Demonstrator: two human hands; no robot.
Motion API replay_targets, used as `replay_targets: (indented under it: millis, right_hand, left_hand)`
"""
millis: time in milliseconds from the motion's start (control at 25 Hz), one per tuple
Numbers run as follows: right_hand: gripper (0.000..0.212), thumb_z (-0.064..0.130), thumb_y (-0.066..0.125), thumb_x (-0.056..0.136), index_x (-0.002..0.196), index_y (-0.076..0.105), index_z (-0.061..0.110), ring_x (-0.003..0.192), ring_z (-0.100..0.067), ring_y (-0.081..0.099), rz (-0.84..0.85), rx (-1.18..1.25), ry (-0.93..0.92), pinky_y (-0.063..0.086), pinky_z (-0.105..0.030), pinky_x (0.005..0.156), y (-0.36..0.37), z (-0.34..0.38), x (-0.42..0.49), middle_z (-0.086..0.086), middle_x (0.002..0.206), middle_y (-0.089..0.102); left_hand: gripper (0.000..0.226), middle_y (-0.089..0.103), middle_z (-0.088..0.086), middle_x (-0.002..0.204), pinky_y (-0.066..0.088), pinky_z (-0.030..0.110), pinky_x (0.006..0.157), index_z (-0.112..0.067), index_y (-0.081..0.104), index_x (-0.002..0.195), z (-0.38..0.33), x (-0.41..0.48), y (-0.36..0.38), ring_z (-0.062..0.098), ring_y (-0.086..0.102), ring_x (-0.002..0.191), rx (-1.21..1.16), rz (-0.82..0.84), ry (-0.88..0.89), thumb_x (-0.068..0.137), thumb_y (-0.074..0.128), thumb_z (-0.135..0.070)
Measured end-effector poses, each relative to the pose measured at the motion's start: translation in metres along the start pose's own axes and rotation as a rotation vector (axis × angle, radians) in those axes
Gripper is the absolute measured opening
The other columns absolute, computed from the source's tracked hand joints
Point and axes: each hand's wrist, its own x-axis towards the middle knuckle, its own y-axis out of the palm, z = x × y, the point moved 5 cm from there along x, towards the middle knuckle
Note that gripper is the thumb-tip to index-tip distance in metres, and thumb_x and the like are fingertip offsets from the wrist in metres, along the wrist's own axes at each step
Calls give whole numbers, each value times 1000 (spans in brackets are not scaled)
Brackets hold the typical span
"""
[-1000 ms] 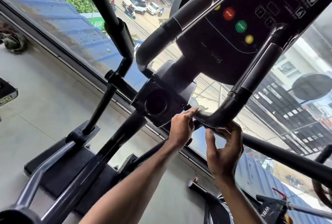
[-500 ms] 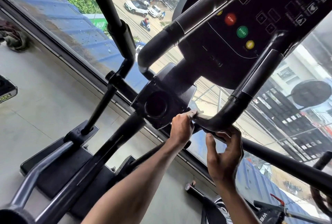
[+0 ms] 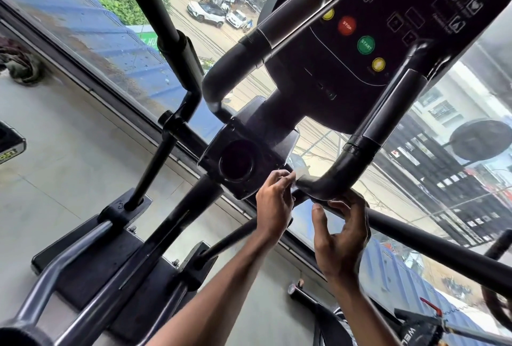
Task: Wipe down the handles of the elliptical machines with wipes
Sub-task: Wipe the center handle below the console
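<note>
One glossy black handle (image 3: 341,176), right hand (image 3: 342,240) curled round it, left hand (image 3: 274,204) pinching a pale wipe (image 3: 301,171).

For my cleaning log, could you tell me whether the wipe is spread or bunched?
Bunched up: only a small crumpled bit of the wipe shows, pinched by the left hand against the handle.

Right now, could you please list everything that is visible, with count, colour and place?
handles: two, black, curving down from the console
console: one, black, top right
buttons: four, red, green and two yellow, on the console
swing bars: two, black, left and lower right
wipe: one, whitish, at the right handle's bend
rag: one, dark, floor at top left
left hand: one, pinches the wipe
right hand: one, under that bend, grip unclear
</note>
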Motion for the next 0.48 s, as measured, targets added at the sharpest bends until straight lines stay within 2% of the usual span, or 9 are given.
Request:
replay_targets:
  millis: [160,280,360,480]
  right_hand:
    - [37,28,65,87,118,62,9,101,-34,67,10,9,0,52,-59,87,-1,-1,1,-4,110,68]
    - [39,29,65,86,120,61,10,101,-35,66,11,18,2,52,-59,87,1,1,0,-5,111,67]
    - [40,28,65,86,122,60,12,101,-35,66,20,25,14,52,-58,87,1,1,-1,-5,112,67]
    - [38,29,65,85,121,60,16,100,-33,66,14,32,20,52,-58,87,0,4,1,-4,110,68]
  left_hand:
    - [21,71,4,91,61,36,65,-2,78,110,12,13,23,19,68,74,219,57,11,89,75,0]
    - [48,71,9,96,57,30,62,1,73,120,10,12,35,23,66,75,411,103,82,74,79,13]
    - [52,71,9,99,57,31,64,1,72,122,9,12,33,25,68,78,411,79,86,73,76,17]
    - [24,75,6,96,60,30,69,-1,77,112,8,11,19,19,70,77,167,36,-86,89,72,4]
